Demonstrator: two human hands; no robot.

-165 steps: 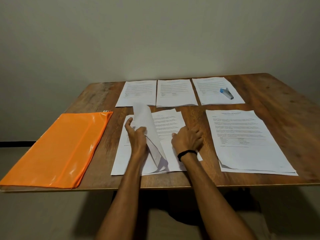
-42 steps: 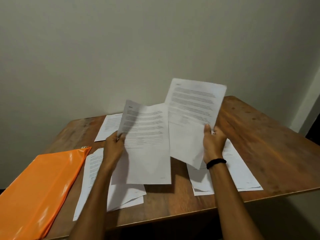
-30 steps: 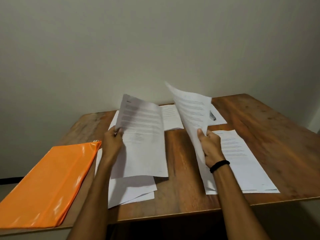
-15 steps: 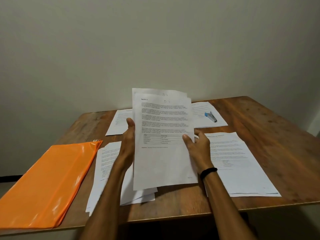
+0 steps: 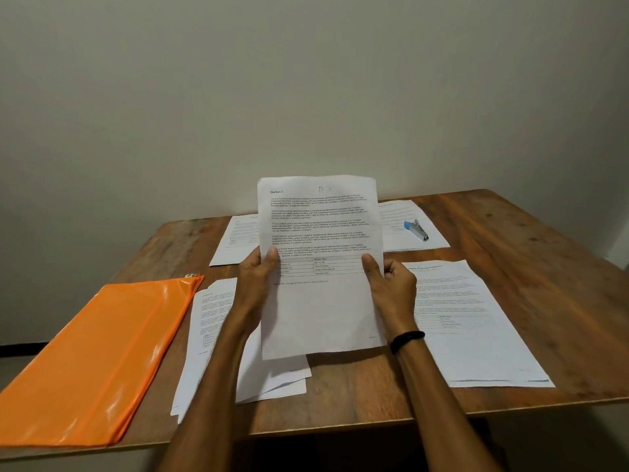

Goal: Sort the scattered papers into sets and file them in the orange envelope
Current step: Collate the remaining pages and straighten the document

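I hold a squared set of printed sheets (image 5: 321,267) upright above the table's middle. My left hand (image 5: 253,287) grips its left edge and my right hand (image 5: 391,291) grips its right edge. The orange envelope (image 5: 98,359) lies flat at the near left of the table, overhanging the front edge. A loose pile of papers (image 5: 218,335) lies beside it, partly under my left arm. Another stack of papers (image 5: 466,321) lies flat at the right. More sheets lie at the back left (image 5: 238,240) and back right (image 5: 401,219).
A small blue and silver stapler (image 5: 417,229) rests on the back right sheet. The wooden table (image 5: 544,253) stands against a plain wall. Its right side beyond the papers is bare wood.
The two sheets I held apart in each hand have come together into one aligned set. Both hands now grip its side edges.
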